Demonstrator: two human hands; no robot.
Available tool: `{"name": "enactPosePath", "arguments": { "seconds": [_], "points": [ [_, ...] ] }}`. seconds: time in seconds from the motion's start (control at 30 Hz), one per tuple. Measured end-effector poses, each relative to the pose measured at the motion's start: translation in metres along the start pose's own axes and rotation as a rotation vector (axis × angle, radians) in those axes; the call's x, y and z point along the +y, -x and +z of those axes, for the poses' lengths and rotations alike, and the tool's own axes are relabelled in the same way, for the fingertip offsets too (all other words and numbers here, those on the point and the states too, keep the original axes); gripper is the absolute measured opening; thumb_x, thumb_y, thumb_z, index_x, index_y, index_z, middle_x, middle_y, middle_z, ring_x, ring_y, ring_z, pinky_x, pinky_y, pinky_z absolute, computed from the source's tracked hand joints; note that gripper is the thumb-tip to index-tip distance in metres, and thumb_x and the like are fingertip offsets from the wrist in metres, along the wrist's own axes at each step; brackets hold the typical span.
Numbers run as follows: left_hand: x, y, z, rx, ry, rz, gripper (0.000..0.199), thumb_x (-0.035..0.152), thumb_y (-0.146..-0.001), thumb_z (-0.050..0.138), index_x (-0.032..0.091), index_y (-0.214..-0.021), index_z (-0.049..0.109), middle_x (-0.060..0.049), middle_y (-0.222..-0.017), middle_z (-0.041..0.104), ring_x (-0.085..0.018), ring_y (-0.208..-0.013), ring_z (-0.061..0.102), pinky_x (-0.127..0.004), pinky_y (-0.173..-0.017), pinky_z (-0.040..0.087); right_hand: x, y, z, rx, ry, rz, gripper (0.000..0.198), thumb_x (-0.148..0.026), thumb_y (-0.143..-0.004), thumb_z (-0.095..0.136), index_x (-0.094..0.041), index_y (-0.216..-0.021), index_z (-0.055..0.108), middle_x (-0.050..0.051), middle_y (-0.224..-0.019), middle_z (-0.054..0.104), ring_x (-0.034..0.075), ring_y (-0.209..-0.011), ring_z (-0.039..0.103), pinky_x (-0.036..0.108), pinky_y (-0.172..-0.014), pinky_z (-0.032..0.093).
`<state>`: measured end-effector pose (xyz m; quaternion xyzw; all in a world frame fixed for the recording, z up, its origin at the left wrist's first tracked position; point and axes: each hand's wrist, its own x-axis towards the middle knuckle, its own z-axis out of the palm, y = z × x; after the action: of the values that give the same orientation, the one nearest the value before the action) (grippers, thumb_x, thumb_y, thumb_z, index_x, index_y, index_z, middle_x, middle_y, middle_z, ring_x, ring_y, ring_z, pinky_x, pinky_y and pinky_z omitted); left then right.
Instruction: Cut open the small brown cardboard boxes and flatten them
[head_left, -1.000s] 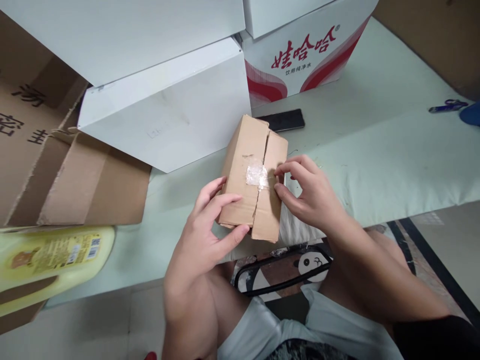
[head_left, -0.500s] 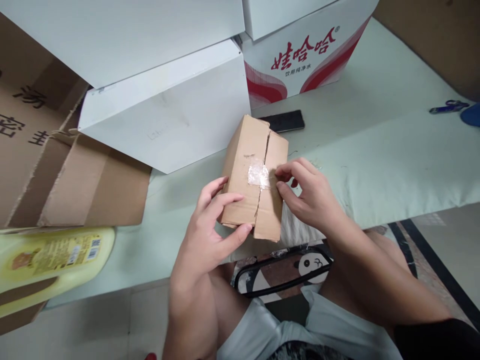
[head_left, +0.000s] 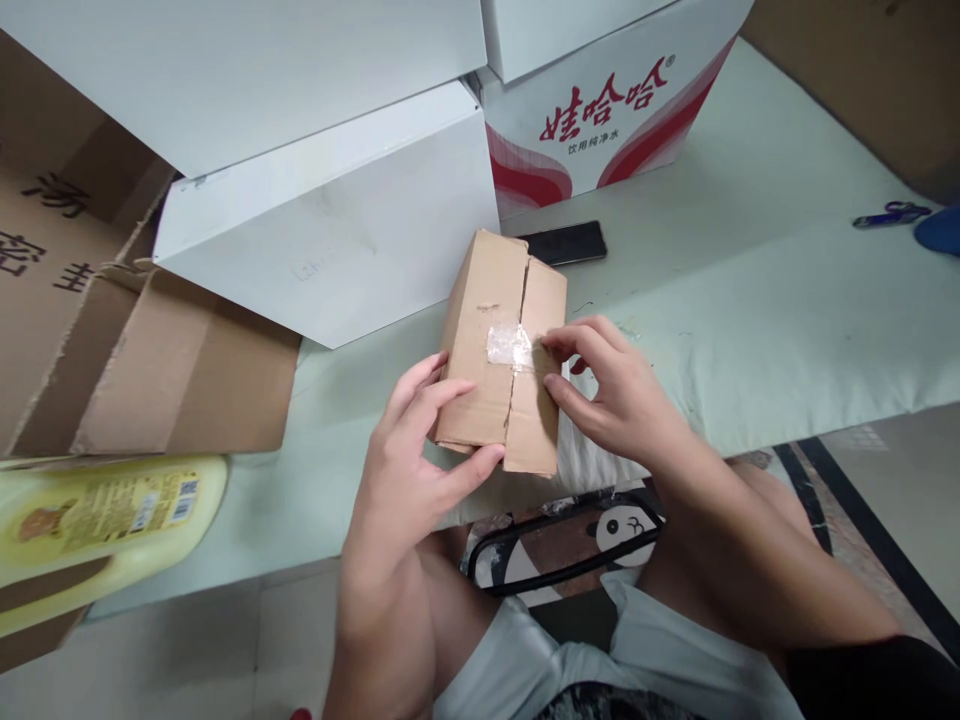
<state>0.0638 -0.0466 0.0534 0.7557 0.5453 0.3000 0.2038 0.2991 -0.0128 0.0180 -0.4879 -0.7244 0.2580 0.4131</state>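
A small brown cardboard box [head_left: 480, 390] stands tilted on the table's near side, its top seam running away from me. Clear tape [head_left: 510, 346] bridges the seam at the middle. My left hand [head_left: 420, 450] holds the box at its near left corner, fingers over the left side and top, thumb at the near edge. On the right flap rest the thumb and forefinger of my right hand [head_left: 600, 385], just beside the tape's right end, with its other fingers curled under. Whether they pinch the tape or flap is hard to see.
White cartons [head_left: 337, 230] and a red-and-white carton [head_left: 600, 130] stand behind. A black phone [head_left: 566, 243] lies past the box. At left are an open brown carton [head_left: 187, 370] and a yellow jug [head_left: 112, 530]. A purple-blue object [head_left: 892, 215] lies far right.
The box has shifted slightly left in view, and both hands have moved with it. My right fingertips now lie a little further onto the flap.
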Motion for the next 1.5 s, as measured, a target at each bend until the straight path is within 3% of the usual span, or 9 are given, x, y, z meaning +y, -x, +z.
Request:
{"name": "enactPosePath", "arguments": {
  "seconds": [0.27,0.43,0.53,0.77,0.97,1.5],
  "points": [
    [-0.0024,-0.0012,0.0053,0.091,0.037,0.017,0.051,0.065,-0.084,0.074,0.028,-0.119,0.068,-0.009,-0.147,0.061,-0.029,-0.133,0.063,-0.044,-0.106,0.059,-0.0010,0.0013,-0.0001,-0.009,-0.018,0.001,0.027,-0.018,-0.090,0.058,-0.021,-0.117,0.060,0.012,-0.119,0.062,0.021,-0.095,0.066,0.042,-0.086,0.060],
    [-0.0027,-0.0012,0.0053,0.090,0.023,0.014,0.052,0.066,-0.084,0.074,0.028,-0.119,0.069,-0.010,-0.147,0.062,-0.030,-0.134,0.063,-0.045,-0.105,0.059,-0.0015,0.0024,-0.0015,-0.024,-0.033,0.039,0.038,-0.023,-0.091,0.060,-0.022,-0.129,0.060,0.018,-0.150,0.055,0.027,-0.113,0.069,0.047,-0.091,0.061],
    [-0.0027,-0.0008,0.0051,0.095,0.020,0.028,0.048,0.060,-0.085,0.076,0.027,-0.119,0.069,-0.010,-0.146,0.062,-0.029,-0.134,0.063,-0.044,-0.106,0.059,-0.0010,0.0027,-0.0015,-0.053,-0.014,0.056,0.039,-0.024,-0.093,0.060,-0.022,-0.132,0.061,0.017,-0.157,0.054,0.029,-0.119,0.069,0.049,-0.095,0.060],
    [-0.0035,-0.0013,0.0052,0.106,0.009,0.075,0.046,0.056,-0.085,0.078,0.026,-0.119,0.068,-0.011,-0.146,0.062,-0.029,-0.131,0.065,-0.044,-0.105,0.061,0.0038,0.0017,0.0026,0.048,-0.027,-0.021,0.023,-0.017,-0.091,0.062,-0.022,-0.113,0.068,0.010,-0.128,0.076,0.021,-0.089,0.073,0.039,-0.081,0.061],
    [-0.0050,-0.0011,0.0053,0.103,0.011,0.089,0.046,0.055,-0.084,0.079,0.026,-0.119,0.068,-0.011,-0.146,0.062,-0.030,-0.130,0.066,-0.045,-0.104,0.061,0.0034,0.0010,0.0035,0.108,0.004,-0.088,0.015,-0.013,-0.091,0.063,-0.021,-0.104,0.067,0.006,-0.105,0.080,0.016,-0.079,0.070,0.032,-0.071,0.058],
    [-0.0049,-0.0007,0.0044,0.085,0.018,0.078,0.046,0.054,-0.085,0.078,0.027,-0.121,0.067,-0.012,-0.147,0.060,-0.030,-0.132,0.065,-0.046,-0.105,0.061,0.0040,-0.0005,0.0057,0.117,-0.015,-0.081,0.010,-0.012,-0.091,0.065,-0.020,-0.096,0.066,0.005,-0.098,0.073,0.014,-0.075,0.062,0.029,-0.066,0.053]
  ]
}}
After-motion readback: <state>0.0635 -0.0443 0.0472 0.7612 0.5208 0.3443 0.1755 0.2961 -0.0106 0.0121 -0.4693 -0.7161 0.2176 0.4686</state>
